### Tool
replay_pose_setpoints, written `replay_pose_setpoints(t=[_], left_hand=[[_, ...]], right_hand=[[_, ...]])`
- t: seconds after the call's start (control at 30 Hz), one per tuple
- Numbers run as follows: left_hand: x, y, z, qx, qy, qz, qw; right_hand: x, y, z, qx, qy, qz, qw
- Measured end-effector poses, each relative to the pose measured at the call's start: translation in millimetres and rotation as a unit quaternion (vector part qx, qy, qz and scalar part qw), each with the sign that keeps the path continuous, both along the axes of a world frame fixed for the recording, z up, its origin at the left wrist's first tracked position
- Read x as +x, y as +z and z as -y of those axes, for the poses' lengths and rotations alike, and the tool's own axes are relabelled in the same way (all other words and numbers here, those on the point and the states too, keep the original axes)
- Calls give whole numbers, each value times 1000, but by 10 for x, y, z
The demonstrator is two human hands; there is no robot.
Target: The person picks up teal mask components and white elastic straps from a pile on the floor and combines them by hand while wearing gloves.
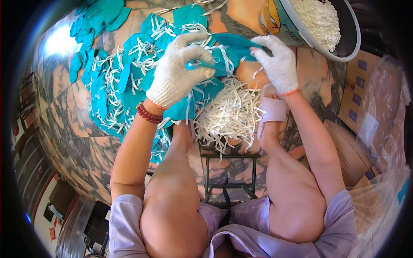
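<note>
Both my hands wear white knitted gloves. A teal fabric piece (pixel 236 44) is stretched between them above the floor. My right hand (pixel 275 62) pinches its right end with fingertips and thumb. My left hand (pixel 180 71) is closed around its other end, and a bit of teal shows by the palm. Below lie several flat teal pieces (pixel 99 101) with white strips trailing from them. A tangled heap of loose white strips (pixel 228 112) sits between my feet, right of the teal pile.
A bucket (pixel 356 43) of white crumbly bits stands tilted at the far right. Smaller teal pieces (pixel 99 15) lie at the far left. Cardboard boxes (pixel 359 81) and clear plastic wrap (pixel 383 193) fill the right side. A dark metal stool frame (pixel 231 157) is between my legs.
</note>
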State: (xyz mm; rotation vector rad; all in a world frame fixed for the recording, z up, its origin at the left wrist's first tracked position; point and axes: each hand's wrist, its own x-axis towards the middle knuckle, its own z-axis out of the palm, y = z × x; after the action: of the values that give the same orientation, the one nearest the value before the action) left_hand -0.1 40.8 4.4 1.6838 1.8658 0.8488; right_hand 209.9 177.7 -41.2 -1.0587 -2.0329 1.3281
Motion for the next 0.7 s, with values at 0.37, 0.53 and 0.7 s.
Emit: replay_pose_setpoints(t=[0.37,0.53,0.7], left_hand=[[187,-331,-53,-30,223,364,904],[27,-87,-98,-201,101,424,877],[12,1,-76,-36,111,627,770]], right_hand=[[-164,218,290,-228,-27,-101,968],[-154,312,62,19,118,-45,992],[-117,464,-14,-93,28,-144,985]])
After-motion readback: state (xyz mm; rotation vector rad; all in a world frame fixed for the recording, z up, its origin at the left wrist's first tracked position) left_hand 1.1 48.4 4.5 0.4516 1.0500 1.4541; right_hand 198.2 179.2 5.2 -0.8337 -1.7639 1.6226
